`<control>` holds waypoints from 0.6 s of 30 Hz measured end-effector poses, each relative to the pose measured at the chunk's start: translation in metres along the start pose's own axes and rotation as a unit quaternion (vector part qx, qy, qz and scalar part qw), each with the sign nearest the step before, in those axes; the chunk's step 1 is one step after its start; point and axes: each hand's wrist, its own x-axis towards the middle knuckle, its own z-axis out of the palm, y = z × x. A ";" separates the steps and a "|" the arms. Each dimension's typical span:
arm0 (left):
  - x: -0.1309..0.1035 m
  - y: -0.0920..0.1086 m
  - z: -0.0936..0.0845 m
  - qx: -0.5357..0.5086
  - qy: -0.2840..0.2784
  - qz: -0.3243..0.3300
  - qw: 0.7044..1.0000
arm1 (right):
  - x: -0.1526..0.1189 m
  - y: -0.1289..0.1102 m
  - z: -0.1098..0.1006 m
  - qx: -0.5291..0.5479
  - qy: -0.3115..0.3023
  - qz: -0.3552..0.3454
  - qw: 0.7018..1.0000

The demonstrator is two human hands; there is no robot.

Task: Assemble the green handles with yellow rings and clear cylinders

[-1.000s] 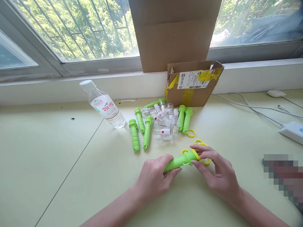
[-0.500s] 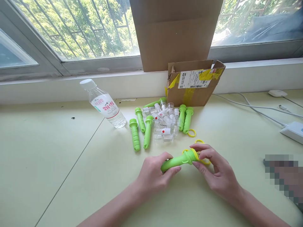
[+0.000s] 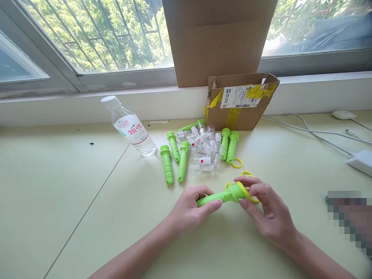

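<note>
My left hand (image 3: 194, 205) is closed around the narrow body of a green plastic handle (image 3: 231, 194), held nearly level with its wide threaded end to the right. At that end my right hand (image 3: 266, 205) pinches a yellow ring (image 3: 241, 187) that sits at the mouth of the threads, thumb below and fingers above. Other yellow rings lie on the table just behind, partly covered by my right hand; one loose yellow ring (image 3: 237, 163) lies farther back. Several more green handles (image 3: 182, 162) lie beyond my hands, beside a pile of clear threaded plastic pieces (image 3: 203, 169).
A water bottle (image 3: 135, 133) stands at the left of the pile. An opened cardboard box (image 3: 241, 112) stands behind it against the wall. White cables and a power strip (image 3: 362, 161) lie at the right. A blurred-out object (image 3: 348, 217) is at the right edge.
The view has shifted slightly. My left hand has turned the green handle a little nearer to level; my right fingers stay on the yellow ring at its end.
</note>
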 end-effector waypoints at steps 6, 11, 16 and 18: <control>0.001 0.000 -0.001 -0.013 -0.011 -0.017 1.000 | -0.002 0.002 0.001 -0.010 0.008 -0.029 0.999; 0.001 0.001 -0.001 -0.030 -0.018 -0.035 0.999 | -0.001 0.003 0.001 -0.029 0.016 -0.043 0.999; 0.001 0.003 -0.003 -0.027 -0.020 -0.049 0.998 | -0.002 0.004 0.002 -0.024 0.021 -0.036 0.999; 0.000 0.001 -0.002 -0.016 -0.002 -0.025 1.000 | -0.003 0.004 0.003 -0.025 0.021 -0.044 0.998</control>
